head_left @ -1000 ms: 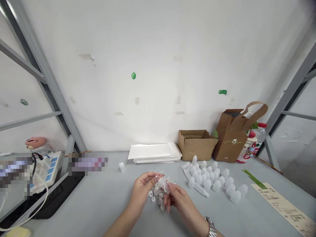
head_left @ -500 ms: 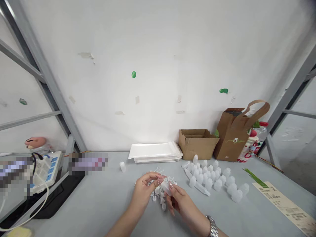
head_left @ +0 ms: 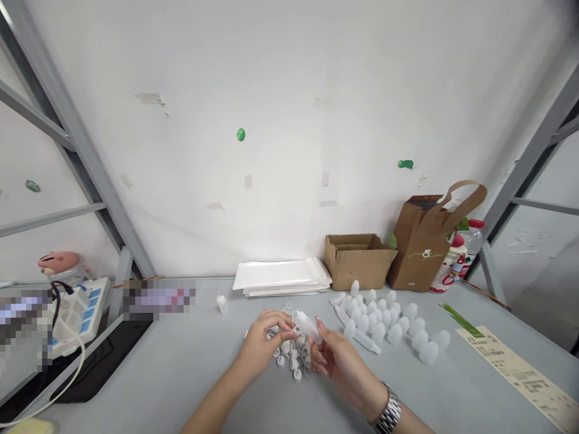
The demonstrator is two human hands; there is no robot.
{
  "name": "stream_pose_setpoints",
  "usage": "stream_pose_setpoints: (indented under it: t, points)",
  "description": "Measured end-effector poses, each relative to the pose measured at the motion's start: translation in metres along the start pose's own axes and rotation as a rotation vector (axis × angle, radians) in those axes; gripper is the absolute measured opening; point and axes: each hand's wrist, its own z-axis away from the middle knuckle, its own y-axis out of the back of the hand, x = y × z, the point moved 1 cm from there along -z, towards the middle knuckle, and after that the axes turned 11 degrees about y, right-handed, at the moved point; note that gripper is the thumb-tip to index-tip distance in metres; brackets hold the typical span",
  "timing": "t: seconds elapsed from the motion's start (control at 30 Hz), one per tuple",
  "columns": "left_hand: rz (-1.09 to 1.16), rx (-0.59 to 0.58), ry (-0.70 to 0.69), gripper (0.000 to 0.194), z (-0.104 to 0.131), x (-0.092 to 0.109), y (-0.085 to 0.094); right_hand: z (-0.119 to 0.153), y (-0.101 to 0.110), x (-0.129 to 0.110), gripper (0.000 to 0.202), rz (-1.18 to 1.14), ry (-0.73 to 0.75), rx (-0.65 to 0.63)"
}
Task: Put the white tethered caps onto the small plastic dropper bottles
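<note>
My right hand [head_left: 337, 355] grips a small translucent squeeze bottle [head_left: 309, 327], tilted with its neck up and to the left. Close to that neck, my left hand [head_left: 270, 334] has thumb and fingers pinched on a small white cap [head_left: 296, 330], partly hidden by the fingertips. Beneath both hands lies a pile of white caps [head_left: 294, 357], some with ring-shaped straps. Several uncapped translucent bottles [head_left: 379, 331] stand to the right, with a long clear plastic tube [head_left: 365, 342] lying among them. One capped bottle [head_left: 222, 304] stands apart on the left.
White padded envelopes [head_left: 280, 277] are stacked by the wall, beside an open cardboard box [head_left: 359, 265] and a brown paper bag [head_left: 416, 250]. A printed paper slip [head_left: 520, 374] lies at right. A power strip [head_left: 88, 319] and cables occupy the left.
The bottle in my right hand has swung to a more open view, and my right hand has shifted slightly right. My left fingers have drawn a little away from its neck.
</note>
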Motion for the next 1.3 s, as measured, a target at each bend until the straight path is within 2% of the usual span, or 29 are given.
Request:
stream_pose_setpoints:
  t: [0.13, 0.23, 0.33, 0.5, 0.63, 0.9, 1.3]
  points:
    - [0.035, 0.013, -0.016, 0.011, 0.002, 0.003, -0.001, -0.002, 0.002, 0.0, 0.043, 0.021, 0.054, 0.066]
    - [0.128, 0.05, 0.108, 0.011, 0.001, 0.0, -0.002, -0.003, 0.002, 0.001, 0.045, 0.132, 0.12, 0.108]
    - [0.326, 0.097, 0.249, 0.018, -0.001, -0.003, 0.0, -0.004, 0.004, 0.001, 0.046, 0.273, 0.179, 0.131]
    - [0.68, 0.146, 0.376, 0.032, -0.002, -0.003, 0.005, -0.004, 0.004, 0.007, 0.049, 0.418, 0.169, 0.087]
    - [0.825, 0.132, 0.445, 0.022, -0.001, 0.0, 0.004, 0.0, 0.002, 0.017, 0.051, 0.561, 0.192, 0.058]
    - [0.838, 0.008, 0.496, 0.017, 0.002, -0.001, -0.003, 0.007, -0.002, 0.019, 0.048, 0.721, 0.208, 0.088]
    - [0.815, 0.018, 0.497, 0.021, 0.003, 0.0, -0.002, 0.007, -0.003, 0.018, 0.049, 0.733, 0.21, 0.12]
